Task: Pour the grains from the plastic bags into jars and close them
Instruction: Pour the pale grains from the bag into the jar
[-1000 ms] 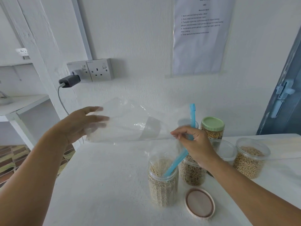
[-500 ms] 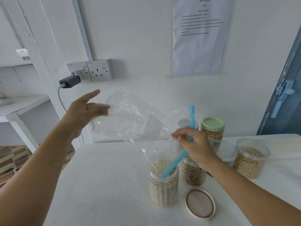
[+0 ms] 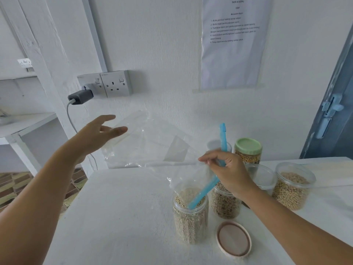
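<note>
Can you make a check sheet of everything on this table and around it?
Surface: white table, bare at the left.
Job's things: clear bag with its mouth over a full open jar; loose lid; more grain jars behind, one with a green lid.
Clutter: nothing seen.
Grips: left hand open, touching the bag; right hand pinching the bag and blue clip.
Cables: charger plugged in, cord hanging.
Surroundings: wall notice, door.

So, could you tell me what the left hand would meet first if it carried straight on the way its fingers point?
The clear bag: the left hand's fingertips already sit at its raised end. Depth is uncertain.
</note>
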Action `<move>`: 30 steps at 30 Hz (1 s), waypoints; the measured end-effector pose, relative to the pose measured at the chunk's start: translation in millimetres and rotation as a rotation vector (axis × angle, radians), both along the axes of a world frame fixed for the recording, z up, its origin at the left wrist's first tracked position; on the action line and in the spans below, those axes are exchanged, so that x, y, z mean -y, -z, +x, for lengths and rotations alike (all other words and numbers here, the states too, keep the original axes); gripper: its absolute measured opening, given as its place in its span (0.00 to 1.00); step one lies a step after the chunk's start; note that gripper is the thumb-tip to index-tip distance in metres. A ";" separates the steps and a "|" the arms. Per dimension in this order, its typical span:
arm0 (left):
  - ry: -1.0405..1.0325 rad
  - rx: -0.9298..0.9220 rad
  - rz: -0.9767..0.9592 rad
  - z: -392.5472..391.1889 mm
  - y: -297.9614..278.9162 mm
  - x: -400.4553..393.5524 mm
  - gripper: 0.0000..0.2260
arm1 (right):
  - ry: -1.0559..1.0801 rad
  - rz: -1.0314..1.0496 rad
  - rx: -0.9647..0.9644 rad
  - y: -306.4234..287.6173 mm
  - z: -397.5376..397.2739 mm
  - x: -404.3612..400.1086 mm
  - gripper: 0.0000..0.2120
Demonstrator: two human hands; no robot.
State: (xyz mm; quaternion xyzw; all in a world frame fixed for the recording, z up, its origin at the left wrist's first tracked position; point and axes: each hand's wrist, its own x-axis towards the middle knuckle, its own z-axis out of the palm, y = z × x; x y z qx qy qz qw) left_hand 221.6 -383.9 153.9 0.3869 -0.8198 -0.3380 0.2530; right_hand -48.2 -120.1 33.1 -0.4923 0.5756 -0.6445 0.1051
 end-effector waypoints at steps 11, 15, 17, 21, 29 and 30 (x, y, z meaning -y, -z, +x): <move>0.083 -0.012 -0.040 -50.1 -14.7 -3.9 0.31 | -0.025 0.035 -0.053 -4.2 1.4 -3.7 0.19; 0.127 -0.204 -0.205 -50.7 -15.3 -5.7 0.24 | 0.007 0.021 -0.027 -2.5 -0.3 -2.4 0.19; 0.108 -0.280 -0.216 -48.5 -15.3 -3.9 0.22 | 0.007 0.016 -0.013 -3.0 -0.5 -1.8 0.18; -0.009 -0.410 -0.250 -44.7 -16.3 -2.5 0.16 | -0.031 -0.020 0.064 -6.8 1.9 -1.6 0.16; -0.060 -0.522 -0.054 -33.8 -15.5 0.8 0.18 | -0.089 0.026 0.421 -7.8 6.4 2.4 0.13; -0.082 -0.526 -0.017 -29.9 -12.5 4.0 0.19 | -0.099 0.049 0.456 -7.7 6.0 2.0 0.13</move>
